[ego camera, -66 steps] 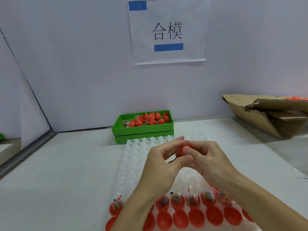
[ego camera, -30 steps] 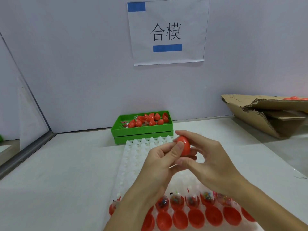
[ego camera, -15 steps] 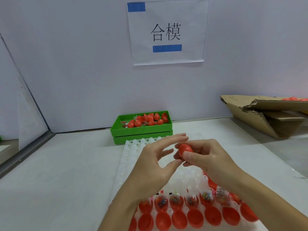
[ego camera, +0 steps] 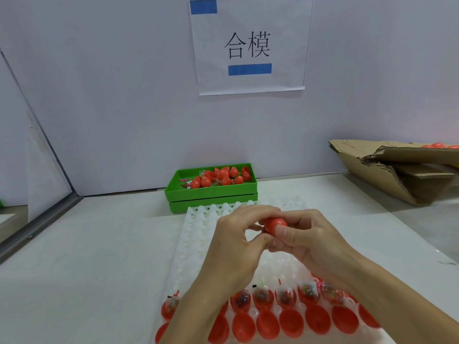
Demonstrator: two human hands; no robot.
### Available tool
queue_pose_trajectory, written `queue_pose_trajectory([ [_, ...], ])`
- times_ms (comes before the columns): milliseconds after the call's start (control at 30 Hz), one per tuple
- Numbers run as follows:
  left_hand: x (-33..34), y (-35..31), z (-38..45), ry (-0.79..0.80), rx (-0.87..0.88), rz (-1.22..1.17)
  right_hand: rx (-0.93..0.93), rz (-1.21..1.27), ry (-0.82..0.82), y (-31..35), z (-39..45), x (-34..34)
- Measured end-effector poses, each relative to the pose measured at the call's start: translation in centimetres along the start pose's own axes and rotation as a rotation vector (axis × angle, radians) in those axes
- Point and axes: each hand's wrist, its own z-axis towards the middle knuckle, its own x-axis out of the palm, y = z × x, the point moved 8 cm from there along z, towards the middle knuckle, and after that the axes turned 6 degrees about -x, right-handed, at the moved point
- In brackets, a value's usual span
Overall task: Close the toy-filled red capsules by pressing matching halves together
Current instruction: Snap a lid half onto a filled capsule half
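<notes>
Head cam view, looking down at a pale counter [ego camera: 87, 256] w/ a white wall behind.

Far left: a slanted mirror-like panel, nothing of the task there.

Centre back: a green tray [ego camera: 211, 192] against the wall, holding loose red capsule halves and a few toy packets. Above it, a paper sign [ego camera: 250, 45] w/ two Chinese characters.

Centre front: a white dimpled tray [ego camera: 198, 234] runs toward you. Its near rows hold open red halves [ego camera: 268, 324], and the row behind them carries halves w/ small bagged toys [ego camera: 260, 296] sticking up.

Above that tray, your left hand [ego camera: 233, 244] curls its fingers round one end of a red capsule [ego camera: 274, 224]; your right hand [ego camera: 305, 239] pinches the other end, thumb laid across the shell. Both hands are pressed toward each other; the seam is hidden, so can't tell if it's fully shut.

Handling, as a judgement: shell looks like thin, light, smooth plastic, prob. stiff but slightly springy. Glossy, so it may slip. Hold each half on its rounded dome, fingers clear of the rim, and push straight along the axis. A skewed push could pinch a toy bag in the joint.

Far right: a torn cardboard box [ego camera: 397, 175] w/ red capsules just visible at its top edge.
</notes>
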Motion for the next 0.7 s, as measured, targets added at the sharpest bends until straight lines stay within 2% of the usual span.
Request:
queue_pose_trajectory([
  [200,-0.4,-0.7,-0.2,-0.097,0.069,0.050,0.057,0.165,0.080,-0.1,-0.1,1.3],
  [367,-0.4,-1.8,-0.5,-0.181,0.150,0.080,0.058,0.309,0.052,0.0,-0.3,2.2],
  [467,0.1,-1.3,-0.5,-0.171,0.140,0.120,0.053,0.373,0.031,-0.3,-0.3,2.8],
  [600,0.6,-1.3,-0.6,-0.152,0.134,0.177,-0.012,0.301,-0.059,-0.5,0.1,2.2],
  [700,0.6,-0.6,-0.5,-0.113,-0.001,0.051,-0.049,0.142,-0.150,-0.6,0.2,1.2],
])
